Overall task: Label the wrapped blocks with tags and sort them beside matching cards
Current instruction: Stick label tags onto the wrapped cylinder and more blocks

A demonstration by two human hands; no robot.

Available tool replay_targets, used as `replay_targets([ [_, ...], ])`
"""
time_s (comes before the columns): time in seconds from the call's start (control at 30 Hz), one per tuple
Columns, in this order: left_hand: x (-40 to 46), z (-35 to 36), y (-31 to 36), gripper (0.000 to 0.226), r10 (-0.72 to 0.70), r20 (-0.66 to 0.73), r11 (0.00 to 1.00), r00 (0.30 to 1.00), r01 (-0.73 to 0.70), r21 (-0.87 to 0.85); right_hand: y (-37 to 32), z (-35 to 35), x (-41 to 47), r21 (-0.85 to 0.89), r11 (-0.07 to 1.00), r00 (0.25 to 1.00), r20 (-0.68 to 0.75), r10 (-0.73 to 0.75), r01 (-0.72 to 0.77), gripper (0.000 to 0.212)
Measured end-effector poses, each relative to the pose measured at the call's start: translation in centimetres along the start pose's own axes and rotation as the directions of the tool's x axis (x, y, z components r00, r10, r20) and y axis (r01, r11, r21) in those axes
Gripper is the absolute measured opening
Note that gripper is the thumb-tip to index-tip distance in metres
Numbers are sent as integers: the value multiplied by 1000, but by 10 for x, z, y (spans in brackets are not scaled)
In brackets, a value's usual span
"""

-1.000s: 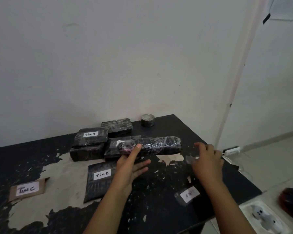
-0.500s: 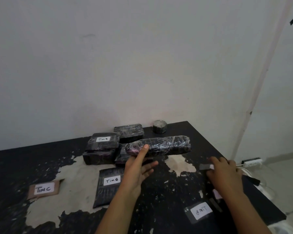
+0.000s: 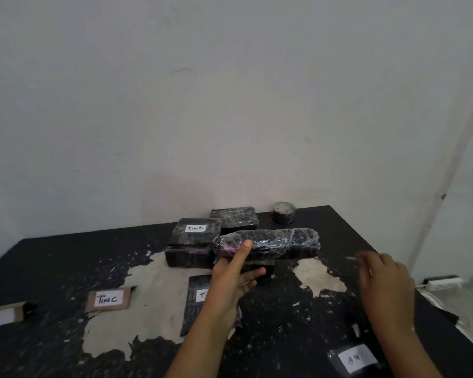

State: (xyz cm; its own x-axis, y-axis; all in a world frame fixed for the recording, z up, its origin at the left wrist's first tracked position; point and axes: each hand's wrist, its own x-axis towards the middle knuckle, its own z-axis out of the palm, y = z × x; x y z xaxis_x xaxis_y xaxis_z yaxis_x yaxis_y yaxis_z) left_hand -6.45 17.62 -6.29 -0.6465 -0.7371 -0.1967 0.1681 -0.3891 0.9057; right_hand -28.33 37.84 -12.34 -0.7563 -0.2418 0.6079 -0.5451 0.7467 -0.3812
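Two hands work over the table [image 3: 52, 268]: the right hand [image 3: 385, 282], blurred, hovers loosely open, apparently empty, near the long wrapped block [image 3: 268, 244]. The left hand [image 3: 234, 279] grips that block's left end, thumb on top; its long axis runs left-right before the tagged blocks [image 3: 194, 236].

Glossy, crinkled plastic film is catching light on the long wrapped block [image 3: 268, 243]. The bench [image 3: 66, 257] is showing matt black coating flaking off rough, pale board; the "Tim C" card [image 3: 108, 298] is looking like brown cardboard.
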Motion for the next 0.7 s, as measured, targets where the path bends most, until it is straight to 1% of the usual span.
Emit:
replay_targets([
  [0.07, -3, -8, 3, 59, 16, 3, 1000, 1000, -16, 8, -30, -8, 1, 190, 982, 1000, -16, -20, 23, 18],
  [0.1, -6, -13, 5, 57, 23, -3, 1000, 1000, -23, 13, -47, -11, 0, 305, 952, 1000, -5, -6, 7, 19],
  [0.13, -8, -18, 7, 55, 31, -11, 999, 999, -30, 19, -64, -15, -2, 420, 907, 1000, 13, 18, -22, 18],
  [0.2, -13, -32, 11, 51, 53, -19, 998, 998, -53, 23, -98, -22, -10, 620, 780, 997, 49, 63, -80, 17],
  [0.27, -16, -49, 14, 51, 69, -27, 997, 997, -68, 28, -129, -28, -19, 754, 644, 991, 84, 104, -132, 17],
  [0.37, -21, -71, 19, 51, 84, -36, 996, 996, -83, 39, -162, -35, -31, 851, 467, 970, 192, 148, -240, 21],
  [0.47, -26, -88, 22, 52, 100, -41, 994, 994, -97, 52, -188, -39, -44, 885, 308, 936, 329, 122, -351, 26],
  [0.53, -29, -96, 22, 53, 101, -38, 994, 994, -99, 55, -200, -39, -52, 892, 265, 930, 356, 88, -366, 29],
  [0.63, -31, -103, 22, 52, 97, -40, 994, 994, -95, 54, -211, -36, -60, 893, 262, 929, 368, 41, -366, 34],
  [0.7, -31, -109, 22, 50, 105, -39, 994, 994, -103, 46, -216, -33, -63, 893, 232, 921, 388, 33, -385, 35],
])
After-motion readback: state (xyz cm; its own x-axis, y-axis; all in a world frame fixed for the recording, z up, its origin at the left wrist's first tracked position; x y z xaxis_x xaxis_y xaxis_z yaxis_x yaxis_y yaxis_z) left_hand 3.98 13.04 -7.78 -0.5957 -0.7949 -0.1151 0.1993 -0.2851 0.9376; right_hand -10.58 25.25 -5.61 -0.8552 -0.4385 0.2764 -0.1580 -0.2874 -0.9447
